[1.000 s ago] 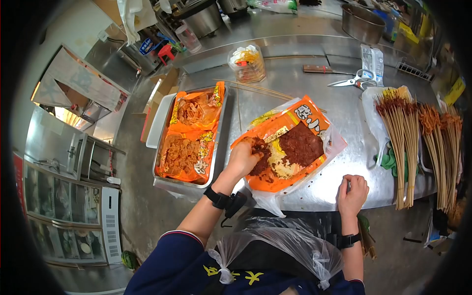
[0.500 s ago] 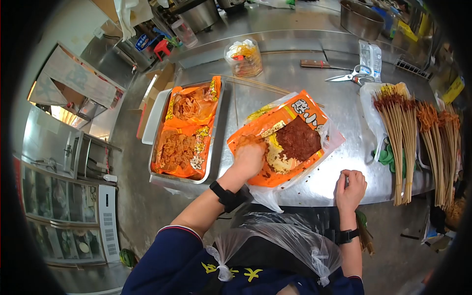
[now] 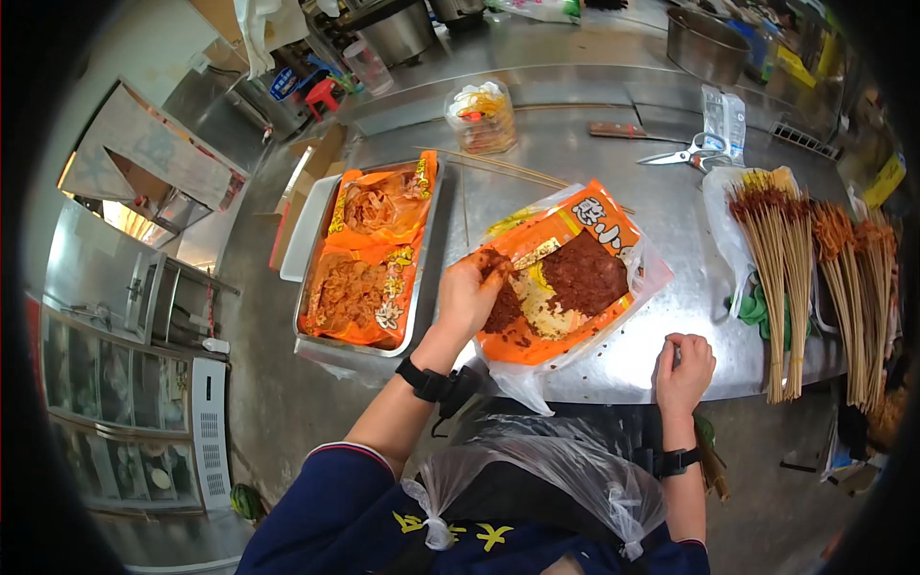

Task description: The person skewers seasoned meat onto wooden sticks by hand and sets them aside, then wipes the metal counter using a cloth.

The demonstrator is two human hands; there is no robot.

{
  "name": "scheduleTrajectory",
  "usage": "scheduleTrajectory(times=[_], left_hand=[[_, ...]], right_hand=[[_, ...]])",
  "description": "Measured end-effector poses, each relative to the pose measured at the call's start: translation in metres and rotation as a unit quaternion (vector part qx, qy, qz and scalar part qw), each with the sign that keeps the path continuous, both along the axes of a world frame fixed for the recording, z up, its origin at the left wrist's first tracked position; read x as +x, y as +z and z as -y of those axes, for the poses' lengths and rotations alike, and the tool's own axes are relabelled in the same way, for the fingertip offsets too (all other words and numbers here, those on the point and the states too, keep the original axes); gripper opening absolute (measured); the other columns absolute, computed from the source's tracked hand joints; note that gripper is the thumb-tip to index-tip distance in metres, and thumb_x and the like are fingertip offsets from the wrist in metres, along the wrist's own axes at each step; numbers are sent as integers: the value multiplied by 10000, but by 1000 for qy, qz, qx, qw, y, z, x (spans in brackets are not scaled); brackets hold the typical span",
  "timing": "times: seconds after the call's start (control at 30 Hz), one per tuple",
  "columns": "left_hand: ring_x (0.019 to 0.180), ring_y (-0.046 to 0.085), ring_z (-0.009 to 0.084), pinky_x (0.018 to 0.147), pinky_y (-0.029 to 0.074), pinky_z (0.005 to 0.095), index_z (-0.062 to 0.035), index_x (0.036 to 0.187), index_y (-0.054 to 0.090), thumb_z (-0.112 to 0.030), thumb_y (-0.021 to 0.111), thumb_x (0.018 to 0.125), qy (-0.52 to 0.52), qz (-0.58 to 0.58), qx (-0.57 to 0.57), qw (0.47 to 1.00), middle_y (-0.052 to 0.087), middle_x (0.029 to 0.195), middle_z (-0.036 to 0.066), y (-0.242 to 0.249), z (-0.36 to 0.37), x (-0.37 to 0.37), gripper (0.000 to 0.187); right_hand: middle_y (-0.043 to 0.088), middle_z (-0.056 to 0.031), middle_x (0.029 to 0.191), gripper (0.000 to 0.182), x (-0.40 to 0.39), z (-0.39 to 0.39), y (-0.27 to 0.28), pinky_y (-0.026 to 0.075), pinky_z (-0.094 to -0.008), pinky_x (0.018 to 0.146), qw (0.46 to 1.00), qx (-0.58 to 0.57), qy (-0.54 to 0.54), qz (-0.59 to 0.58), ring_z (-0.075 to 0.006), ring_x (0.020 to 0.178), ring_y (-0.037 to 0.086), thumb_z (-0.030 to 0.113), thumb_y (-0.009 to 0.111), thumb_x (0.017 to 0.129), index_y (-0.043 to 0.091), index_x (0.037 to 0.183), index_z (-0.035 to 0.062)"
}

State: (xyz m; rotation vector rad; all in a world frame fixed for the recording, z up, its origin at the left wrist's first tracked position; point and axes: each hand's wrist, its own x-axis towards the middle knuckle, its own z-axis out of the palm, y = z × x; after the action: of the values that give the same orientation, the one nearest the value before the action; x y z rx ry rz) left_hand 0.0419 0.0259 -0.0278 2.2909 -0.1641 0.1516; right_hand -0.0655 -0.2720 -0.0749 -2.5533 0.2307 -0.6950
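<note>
My left hand is over the left part of an orange printed food bag. Its fingertips pinch a small piece of reddish-brown seasoned food. On the bag lies a dark red heap of seasoned food, with a smaller dark patch near my left hand. My right hand rests at the counter's front edge, fingers curled in. What it holds, if anything, is hidden. Left of the bag, a metal tray holds two orange packs of food.
Thin bare skewers lie behind the bag, near a clear plastic tub. Scissors and a wooden-handled knife are farther back. Bundles of loaded skewers lie at the right, over the counter's edge.
My left hand has lifted slightly and moved left, off the bag's food, with a reddish-brown piece now showing in its fingertips. My right hand stays in place.
</note>
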Motion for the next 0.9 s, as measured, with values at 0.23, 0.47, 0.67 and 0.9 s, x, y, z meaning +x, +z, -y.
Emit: scheduleTrajectory(times=[0.23,0.47,0.67,0.9], left_hand=[[764,597,277,695,463,325,-3,869,632,-122,591,769,-67,8,77,995,629,818,152,30,10,-9,161],[816,564,380,725,451,428,6,863,604,-123,525,710,-114,12,142,983,591,826,232,-2,-3,-1,214],[824,570,369,724,451,434,6,937,563,-143,518,740,-206,-78,225,949,593,819,216,-13,1,5,251],[929,548,357,802,433,426,-38,1156,464,-217,512,792,-151,-151,345,914,582,975,210,-9,16,-1,409]], right_hand=[[506,-62,794,51,-1,1,0,359,-364,705,1000,-4,-7,-1,-250,782,490,100,581,740,583,790,87],[508,-68,794,49,-1,2,-2,360,-370,701,1000,-14,-4,1,-258,785,492,98,574,745,582,790,83],[511,-69,787,52,-5,2,2,357,-367,702,1000,-4,-5,-2,-260,783,492,98,571,743,580,792,81],[510,-61,792,58,-3,3,0,357,-360,704,1000,-1,-3,-3,-254,785,493,94,573,738,582,795,85]])
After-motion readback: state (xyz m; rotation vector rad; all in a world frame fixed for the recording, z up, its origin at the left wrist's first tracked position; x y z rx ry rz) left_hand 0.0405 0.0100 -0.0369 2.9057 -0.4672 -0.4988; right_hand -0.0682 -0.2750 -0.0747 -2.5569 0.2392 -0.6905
